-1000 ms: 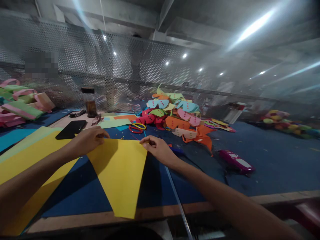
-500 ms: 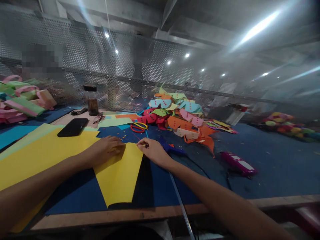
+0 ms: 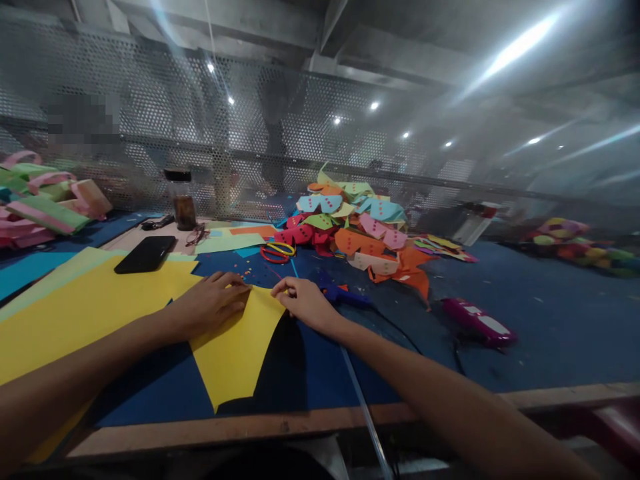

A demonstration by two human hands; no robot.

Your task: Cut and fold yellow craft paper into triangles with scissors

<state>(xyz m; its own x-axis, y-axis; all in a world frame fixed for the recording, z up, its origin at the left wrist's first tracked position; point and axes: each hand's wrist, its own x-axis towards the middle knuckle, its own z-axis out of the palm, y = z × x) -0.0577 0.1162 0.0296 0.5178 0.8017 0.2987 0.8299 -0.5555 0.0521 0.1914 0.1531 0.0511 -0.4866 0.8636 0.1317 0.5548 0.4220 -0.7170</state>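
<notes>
A piece of yellow paper (image 3: 240, 357) lies on the blue tabletop, curved and partly raised along its right side. My left hand (image 3: 213, 305) rests over its upper left part, fingers bent and pressed against the sheet near the top edge. At the upper right corner, my right hand (image 3: 306, 301) pinches the paper between thumb and fingers. A larger yellow sheet (image 3: 95, 313) is under my left forearm. Just beyond my hands lie scissors (image 3: 279, 252) with red and yellow handles. A blue glue gun (image 3: 347, 295) is right of my right hand.
A black phone (image 3: 146, 255) sits on the large sheets, near a dark-lidded jar (image 3: 183, 200). Coloured dotted paper cutouts (image 3: 360, 233) are heaped at the back. A purple corded device (image 3: 477, 323) lies right. A clear rod (image 3: 364, 410) crosses the table's front edge (image 3: 225, 430).
The yellow paper's right side has curled further inward and its lower right corner has shifted left. Both hands stay nearly in place, the right still pinching the corner.
</notes>
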